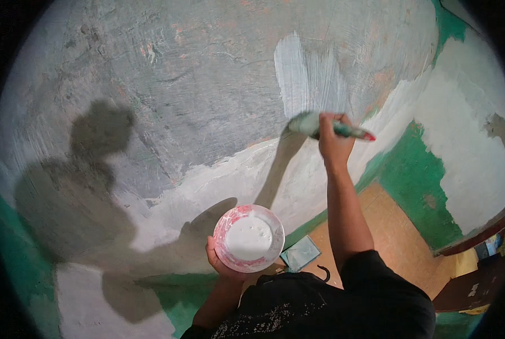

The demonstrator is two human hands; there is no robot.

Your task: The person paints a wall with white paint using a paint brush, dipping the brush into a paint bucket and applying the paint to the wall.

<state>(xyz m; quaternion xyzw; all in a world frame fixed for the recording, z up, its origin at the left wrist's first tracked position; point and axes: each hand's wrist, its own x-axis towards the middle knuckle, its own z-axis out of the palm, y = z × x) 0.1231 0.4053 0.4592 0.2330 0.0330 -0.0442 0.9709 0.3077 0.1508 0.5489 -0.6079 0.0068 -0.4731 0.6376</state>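
Cupping from below, left hand (221, 263) curls its fingers round the rim of a red-edged bowl (249, 238) of white paint, held level near the chest. Right hand (333, 138) is fisted round the brush (327, 127) handle, bristles touching the grey wall (179, 85) under a fresh white patch (309, 79). Judgement: long overlapping strokes, light pressure, bowl kept close beneath for drips.

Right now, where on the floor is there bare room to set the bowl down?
The tan floor is bare between the right forearm and the green wall base. It is crowded near the body: a flat tray and a dark hook lie there. The left hand holds the bowl; the right hand grips the brush.
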